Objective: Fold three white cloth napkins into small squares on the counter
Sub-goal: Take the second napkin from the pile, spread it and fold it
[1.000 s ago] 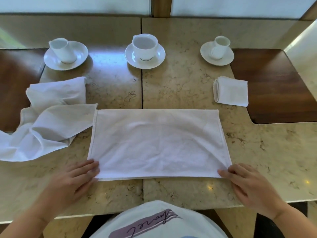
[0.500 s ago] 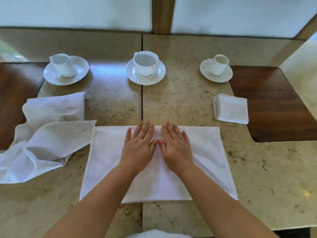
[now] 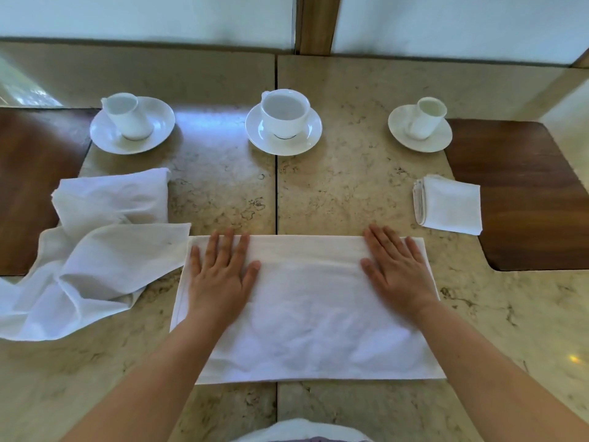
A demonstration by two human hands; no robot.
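- Head view, hands: left hand (image 3: pixel 220 279) and right hand (image 3: pixel 398 275) lie flat, palms down and fingers spread, on the half-folded napkin (image 3: pixel 306 317) — gripping nothing, one near each short end along its far edge.
- Head view, cloth in work: that napkin is a wide rectangle lying across the counter (image 3: pixel 350 193) seam, near the front edge; by my judgement it is being smoothed after a first fold.
- Head view, finished: one small folded square (image 3: pixel 447 204) sits toward the right side, just beside the dark wood inlay (image 3: pixel 526 193).
- Head view, left to do: a crumpled pile of white cloth (image 3: pixel 95 247) lies at the left side, touching the rectangle's far left corner — I cannot tell whether it is one napkin.
- Progress, as a judgement: one done, one partway, the rest untouched.
- Head view, far edge: three cups on saucers (image 3: pixel 283 122) stand clear of the work.
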